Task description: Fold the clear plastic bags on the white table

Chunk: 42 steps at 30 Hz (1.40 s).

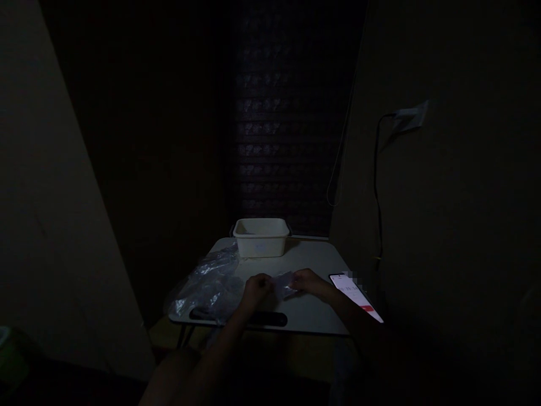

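Between my two hands is a small clear plastic bag (282, 283), held above the front part of a white folding table (315, 316). My left hand (256, 288) pinches its left edge, fingers closed. On the opposite edge, the fingers of my right hand (307, 281) are closed too. Dim light hides whether anything is inside the bag. Crumpled clear plastic (211, 285) lies on the table to the left of my left hand. Behind my hands stands a white rectangular tub (261, 246), with something pale, hard to make out, inside it.
A lit phone (357, 296) lies at the table's right edge, beside my right forearm. The table has dark slots (268, 319) along its front edge. A black cable (376, 186) hangs from a wall socket (408, 117) on the right. Dark blinds (274, 129) cover the back.
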Each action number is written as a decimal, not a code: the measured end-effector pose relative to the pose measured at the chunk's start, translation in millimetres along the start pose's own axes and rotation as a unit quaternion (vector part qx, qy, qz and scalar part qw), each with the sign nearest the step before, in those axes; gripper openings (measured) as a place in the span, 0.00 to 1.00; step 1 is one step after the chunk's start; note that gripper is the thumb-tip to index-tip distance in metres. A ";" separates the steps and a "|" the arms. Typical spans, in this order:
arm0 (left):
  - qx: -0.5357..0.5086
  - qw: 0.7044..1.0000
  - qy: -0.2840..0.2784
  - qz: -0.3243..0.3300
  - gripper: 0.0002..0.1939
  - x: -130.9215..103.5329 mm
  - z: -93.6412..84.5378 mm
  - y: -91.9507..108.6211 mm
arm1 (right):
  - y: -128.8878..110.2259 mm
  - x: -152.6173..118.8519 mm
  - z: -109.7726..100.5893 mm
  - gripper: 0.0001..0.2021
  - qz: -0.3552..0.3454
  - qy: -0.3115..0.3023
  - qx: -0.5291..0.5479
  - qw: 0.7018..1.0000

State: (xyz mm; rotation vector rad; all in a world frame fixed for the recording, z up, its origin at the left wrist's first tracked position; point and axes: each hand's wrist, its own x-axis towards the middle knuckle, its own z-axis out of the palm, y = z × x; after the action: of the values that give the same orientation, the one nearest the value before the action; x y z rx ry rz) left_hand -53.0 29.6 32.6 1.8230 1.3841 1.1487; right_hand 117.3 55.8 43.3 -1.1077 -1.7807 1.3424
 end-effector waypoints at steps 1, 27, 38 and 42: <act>-0.002 1.000 0.004 0.000 0.08 0.0 -0.1 0.2 | -1.3 -0.4 -1.1 0.10 -0.001 0.000 0.003 1.000; 0.400 0.899 0.014 0.178 0.22 58.0 -46.2 -8.3 | -49.9 69.1 -38.8 0.07 -0.145 0.121 -0.370 0.910; 0.514 0.830 0.093 0.196 0.14 112.6 -64.4 -45.2 | -76.2 138.9 -52.0 0.07 -0.203 0.280 -0.396 0.851; 0.524 0.816 0.068 0.234 0.12 102.9 -63.8 -46.9 | -69.6 154.2 -40.9 0.07 -0.182 0.219 -0.390 0.876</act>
State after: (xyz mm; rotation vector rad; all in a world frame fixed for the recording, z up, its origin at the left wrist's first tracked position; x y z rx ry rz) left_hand -121.2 138.1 53.1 3.0333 1.9273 0.7317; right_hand 67.9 203.1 121.9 -1.2459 -2.0630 0.0840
